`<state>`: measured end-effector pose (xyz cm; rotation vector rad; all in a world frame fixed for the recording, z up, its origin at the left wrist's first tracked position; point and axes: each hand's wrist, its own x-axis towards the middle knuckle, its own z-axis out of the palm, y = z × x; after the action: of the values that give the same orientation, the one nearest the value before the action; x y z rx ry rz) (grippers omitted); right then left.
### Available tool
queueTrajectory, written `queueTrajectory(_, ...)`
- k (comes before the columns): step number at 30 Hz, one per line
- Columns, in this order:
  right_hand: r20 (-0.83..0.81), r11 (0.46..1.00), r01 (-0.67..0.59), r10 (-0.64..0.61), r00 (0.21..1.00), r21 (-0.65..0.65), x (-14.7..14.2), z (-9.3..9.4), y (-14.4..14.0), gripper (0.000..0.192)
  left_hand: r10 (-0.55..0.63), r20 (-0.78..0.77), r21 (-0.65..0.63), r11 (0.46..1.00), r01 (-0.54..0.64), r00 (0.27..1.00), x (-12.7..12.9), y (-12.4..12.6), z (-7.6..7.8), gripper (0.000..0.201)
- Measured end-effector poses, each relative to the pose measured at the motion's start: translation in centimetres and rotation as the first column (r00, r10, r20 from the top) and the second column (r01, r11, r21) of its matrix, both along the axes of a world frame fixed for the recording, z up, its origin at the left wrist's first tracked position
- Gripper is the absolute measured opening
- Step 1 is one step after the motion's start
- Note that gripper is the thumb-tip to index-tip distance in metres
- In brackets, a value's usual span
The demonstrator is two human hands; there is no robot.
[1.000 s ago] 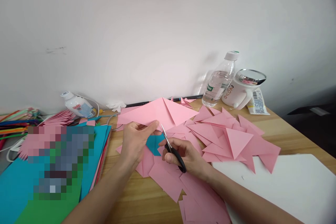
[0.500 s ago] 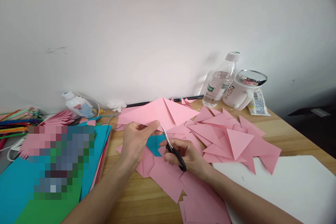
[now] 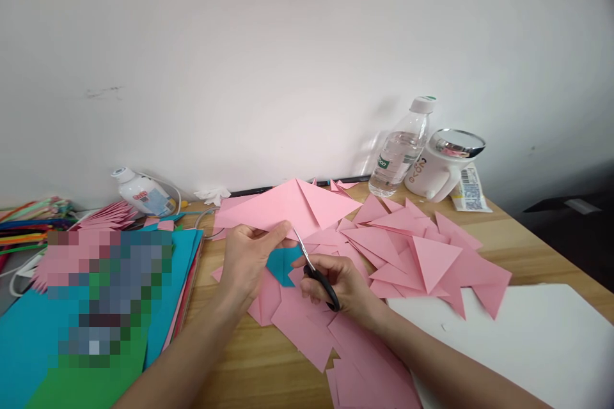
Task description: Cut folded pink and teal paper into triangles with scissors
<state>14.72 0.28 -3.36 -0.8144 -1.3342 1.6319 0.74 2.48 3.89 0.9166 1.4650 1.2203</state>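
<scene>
My left hand (image 3: 248, 255) pinches the lower edge of a folded pink paper sheet (image 3: 275, 201), thumb on top. In my right hand (image 3: 338, 278) is a pair of scissors (image 3: 322, 284) with black handles, its fingers closed round the loops. The metal blades point up and left and meet the sheet's lower edge, close to my left thumb. Under the hands lies a small blue paper piece (image 3: 282, 265). Loose pink paper pieces (image 3: 303, 326) spread below it, and a heap of folded pink triangles (image 3: 417, 249) lies to the right.
A water bottle (image 3: 397, 153), a white mug (image 3: 439, 169) and a small packet (image 3: 470, 192) stand by the wall at right. White board (image 3: 508, 339) covers the front right. At left are blue paper sheets (image 3: 29, 332), a tilted white bottle (image 3: 144, 192) and colourful sticks (image 3: 29, 223).
Both hands, the scissors and the pink sheet hold nearly the same position. The view has shifted very slightly.
</scene>
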Motion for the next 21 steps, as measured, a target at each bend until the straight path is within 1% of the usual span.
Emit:
queueTrajectory(4, 0.041, 1.0, -0.001, 0.0, 0.999, 0.01, 0.1, -0.1, 0.0, 0.022, -0.001, -0.01, -0.005, 1.0, 0.001, 1.0, 0.0, -0.1, 0.1, 0.023)
queueTrajectory(8, 0.077, 1.0, 0.005, -0.005, 0.997, -0.008, 0.2, 0.2, 0.0, 0.027, -0.003, -0.017, -0.003, 1.0, 0.003, 1.0, 0.0, 0.0, 0.1, 0.022)
queueTrajectory(12, 0.002, 0.996, 0.006, -0.006, 1.0, -0.087, 0.1, 0.3, -0.1, 0.038, -0.026, -0.017, 0.001, 1.0, 0.026, 1.0, -0.1, 0.0, -0.2, 0.021)
queueTrajectory(14, -0.025, 0.994, 0.004, -0.007, 1.0, -0.112, 0.0, 0.2, -0.1, 0.04, -0.045, -0.019, 0.003, 0.999, 0.045, 0.999, -0.1, 0.0, -0.5, 0.021)
queueTrajectory(18, -0.055, 0.994, -0.003, -0.003, 0.999, -0.108, 0.0, -0.2, 0.1, 0.039, -0.101, -0.011, 0.007, 0.995, 0.101, 0.995, -0.1, 0.0, -1.0, 0.023)
queueTrajectory(21, -0.061, 0.995, 0.004, -0.011, 0.998, -0.102, 0.1, -0.2, 0.1, 0.039, -0.111, -0.006, 0.002, 0.994, 0.111, 0.994, -0.1, 0.0, -1.0, 0.023)
